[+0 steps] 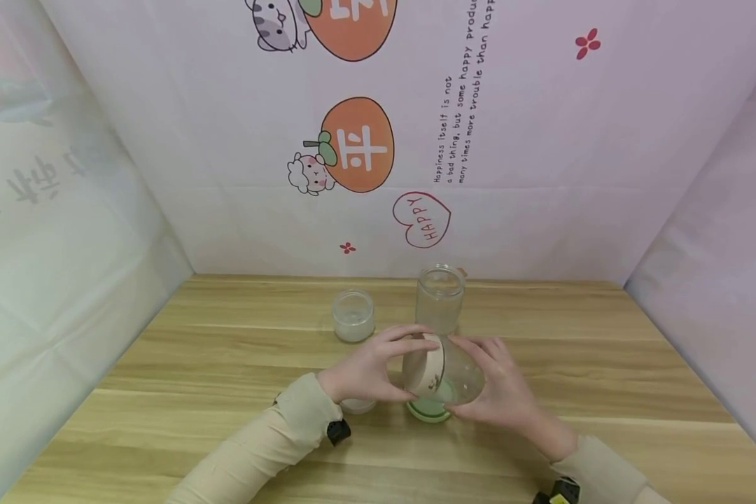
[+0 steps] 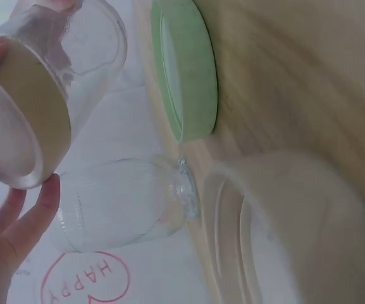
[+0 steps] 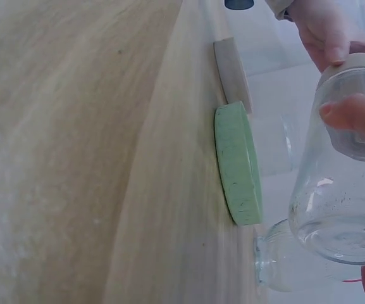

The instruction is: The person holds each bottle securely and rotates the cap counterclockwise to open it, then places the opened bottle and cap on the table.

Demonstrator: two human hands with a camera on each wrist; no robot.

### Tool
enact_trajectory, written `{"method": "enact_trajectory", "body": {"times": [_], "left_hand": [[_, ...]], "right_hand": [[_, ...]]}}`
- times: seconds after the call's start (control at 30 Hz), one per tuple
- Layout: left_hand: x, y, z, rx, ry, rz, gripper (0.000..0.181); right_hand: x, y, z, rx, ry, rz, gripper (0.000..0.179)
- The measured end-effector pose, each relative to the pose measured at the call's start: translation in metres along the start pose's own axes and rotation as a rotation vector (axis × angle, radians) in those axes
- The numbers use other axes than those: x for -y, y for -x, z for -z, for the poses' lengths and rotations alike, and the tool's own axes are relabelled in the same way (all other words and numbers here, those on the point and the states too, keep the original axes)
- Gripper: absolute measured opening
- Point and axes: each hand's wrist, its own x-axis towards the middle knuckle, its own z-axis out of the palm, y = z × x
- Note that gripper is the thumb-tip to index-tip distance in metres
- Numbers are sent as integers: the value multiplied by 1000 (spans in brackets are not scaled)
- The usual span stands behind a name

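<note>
Both hands hold a clear glass jar tilted sideways above the table. My left hand grips the end with the beige lid ring, fingers on one side and thumb on the other. My right hand is curled round the glass body at the other end. Under the jar, a green lid lies on the table, partly covered in the head view. A beige lid rests beside it, beneath my left hand. Whether the ring is screwed tight cannot be told.
A tall clear jar stands just behind the held jar, its narrower neck down on the table in the wrist views. Further left is a short glass jar. A printed cloth hangs along the wooden table's back edge.
</note>
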Motion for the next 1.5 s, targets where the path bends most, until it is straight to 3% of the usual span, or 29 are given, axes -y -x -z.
{"method": "enact_trajectory", "body": {"times": [0.2, 0.33, 0.47, 0.57, 0.67, 0.83, 0.93, 1.0, 1.13, 1.5], "left_hand": [[-5, -2, -2, -10, 229, 228, 81], [-7, -3, -4, -3, 206, 299, 82], [-7, -3, -4, 17, 175, 301, 86], [-7, -2, -3, 30, 135, 279, 97], [-7, -1, -2, 41, 33, 220, 102], [-8, 3, -2, 53, -173, 13, 87], [-8, 3, -3, 57, -245, -112, 81], [-8, 3, -4, 65, -279, -159, 80], [-6, 3, -5, 67, -302, -183, 76], [-7, 5, -3, 10, -215, -152, 70]], "right_hand": [[-2, -3, 1, -52, 10, 45, 96], [-3, -4, 1, -73, 25, 60, 95], [-3, -3, 2, -65, 30, 56, 96], [-3, -3, 3, -55, 27, 46, 97], [-3, -2, 3, -56, 29, 42, 97], [-3, -2, 3, -68, 42, 75, 98], [-2, -1, 3, -69, 47, 96, 100], [-2, 0, 3, -71, 47, 103, 100], [-1, 1, 4, -69, 41, 104, 98], [0, 0, 4, -54, 34, 88, 97]]}}
